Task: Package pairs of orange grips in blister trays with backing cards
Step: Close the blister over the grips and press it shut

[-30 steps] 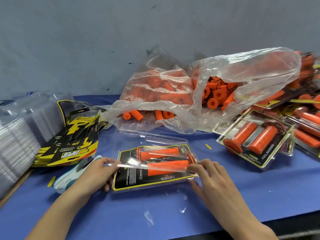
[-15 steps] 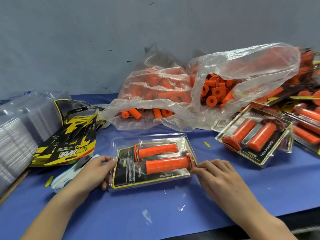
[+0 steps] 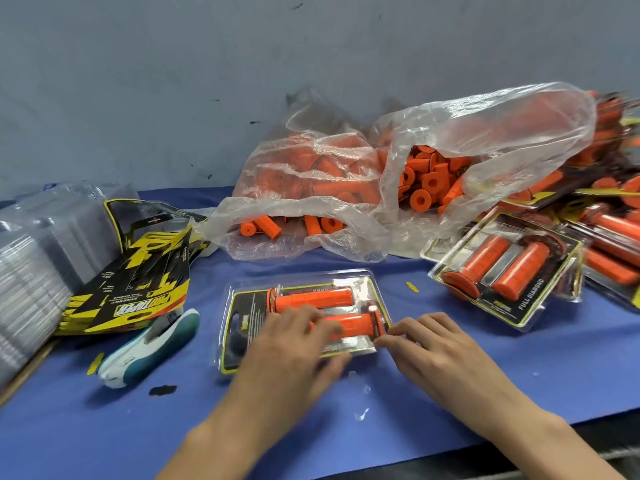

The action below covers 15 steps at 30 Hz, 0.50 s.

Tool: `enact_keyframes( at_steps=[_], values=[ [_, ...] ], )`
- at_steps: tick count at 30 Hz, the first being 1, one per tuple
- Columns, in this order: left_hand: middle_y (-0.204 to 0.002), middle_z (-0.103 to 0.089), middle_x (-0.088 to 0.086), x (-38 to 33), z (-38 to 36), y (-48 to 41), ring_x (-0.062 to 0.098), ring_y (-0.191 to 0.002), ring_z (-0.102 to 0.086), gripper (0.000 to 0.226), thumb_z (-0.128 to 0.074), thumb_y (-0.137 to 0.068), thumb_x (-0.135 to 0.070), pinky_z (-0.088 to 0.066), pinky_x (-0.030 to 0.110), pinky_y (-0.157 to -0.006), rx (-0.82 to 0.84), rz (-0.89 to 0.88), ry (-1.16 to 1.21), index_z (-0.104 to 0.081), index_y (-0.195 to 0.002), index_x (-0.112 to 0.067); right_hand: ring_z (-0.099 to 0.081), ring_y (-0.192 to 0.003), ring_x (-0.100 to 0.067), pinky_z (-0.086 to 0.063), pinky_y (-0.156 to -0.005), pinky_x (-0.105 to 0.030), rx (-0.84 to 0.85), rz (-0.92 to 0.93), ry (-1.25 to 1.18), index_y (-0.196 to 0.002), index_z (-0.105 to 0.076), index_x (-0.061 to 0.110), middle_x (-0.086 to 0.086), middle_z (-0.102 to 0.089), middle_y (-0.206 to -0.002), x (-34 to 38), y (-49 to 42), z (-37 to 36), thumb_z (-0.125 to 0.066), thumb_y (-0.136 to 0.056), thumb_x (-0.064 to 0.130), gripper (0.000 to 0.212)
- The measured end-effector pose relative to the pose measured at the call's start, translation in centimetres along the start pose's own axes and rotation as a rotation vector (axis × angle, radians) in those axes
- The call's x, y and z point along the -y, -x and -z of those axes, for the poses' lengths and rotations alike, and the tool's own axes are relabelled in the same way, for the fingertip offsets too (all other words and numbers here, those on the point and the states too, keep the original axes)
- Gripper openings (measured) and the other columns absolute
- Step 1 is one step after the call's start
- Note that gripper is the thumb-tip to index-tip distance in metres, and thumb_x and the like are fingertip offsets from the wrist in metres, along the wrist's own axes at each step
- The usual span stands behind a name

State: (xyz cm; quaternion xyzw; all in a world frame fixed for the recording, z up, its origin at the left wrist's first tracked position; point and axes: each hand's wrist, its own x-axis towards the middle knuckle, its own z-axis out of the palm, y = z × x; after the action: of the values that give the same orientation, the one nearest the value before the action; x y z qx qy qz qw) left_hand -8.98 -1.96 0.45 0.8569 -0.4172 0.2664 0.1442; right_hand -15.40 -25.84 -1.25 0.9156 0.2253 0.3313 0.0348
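Observation:
A clear blister pack [image 3: 242, 327] with a black-and-yellow backing card lies flat on the blue table, in the middle. Two orange grips lie side by side in it, the far grip [image 3: 311, 297] fully visible and the near grip [image 3: 356, 323] partly hidden by my fingers. My left hand [image 3: 291, 348] lies across the pack's near half, its straight fingers pressing down on the cover. My right hand [image 3: 433, 344] is at the pack's near right corner, thumb and fingertips pinching that corner.
A clear plastic bag [image 3: 502, 133] of loose orange grips lies behind. Finished packs [image 3: 505, 268] are piled at the right. Backing cards [image 3: 138, 282] and a stack of clear trays [image 3: 31, 271] sit at the left, with a white-and-teal tool [image 3: 152, 344] near them.
The clear cover has come down flat over the two grips. My left hand has slid from the pack's left edge onto its top; my right hand stays at the right corner.

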Motion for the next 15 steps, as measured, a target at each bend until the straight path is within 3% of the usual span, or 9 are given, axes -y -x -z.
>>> enact_keyframes(
  at_steps=[3,8,15],
  values=[
    [-0.094,-0.059,-0.005,-1.8,-1.9,-0.3,0.020,-0.084,-0.059,0.023,-0.058,-0.086,-0.040,-0.051,0.035,-0.071,0.080,-0.086,-0.130,-0.065,-0.104,-0.028,-0.059,-0.074,-0.017,-0.047,-0.074,-0.030,-0.011,0.010,-0.060,-0.104,-0.072,0.022,0.006,-0.064,-0.095,0.1,-0.2,0.2,-0.050,-0.096,0.025,0.023],
    [-0.087,-0.058,-0.007,-1.4,-2.7,-1.0,0.019,-0.080,-0.056,0.004,-0.066,-0.092,-0.026,-0.047,0.034,-0.068,-0.024,-0.096,-0.126,-0.066,-0.096,-0.027,-0.057,-0.076,-0.016,-0.049,-0.072,-0.030,0.005,-0.008,-0.092,-0.112,-0.067,0.025,0.007,-0.061,-0.095,-0.1,-0.6,-0.3,-0.063,-0.093,0.027,0.019],
    [-0.087,-0.060,-0.009,-1.3,-2.9,-0.9,0.016,-0.079,-0.055,0.006,-0.062,-0.093,-0.032,-0.047,0.031,-0.068,-0.064,-0.103,-0.068,-0.067,-0.094,-0.028,-0.051,-0.071,-0.016,-0.039,-0.070,-0.029,0.061,-0.026,-0.084,-0.095,-0.059,0.029,0.010,-0.054,-0.085,-0.7,-0.7,-0.4,-0.062,-0.095,0.028,0.003]
  ],
)
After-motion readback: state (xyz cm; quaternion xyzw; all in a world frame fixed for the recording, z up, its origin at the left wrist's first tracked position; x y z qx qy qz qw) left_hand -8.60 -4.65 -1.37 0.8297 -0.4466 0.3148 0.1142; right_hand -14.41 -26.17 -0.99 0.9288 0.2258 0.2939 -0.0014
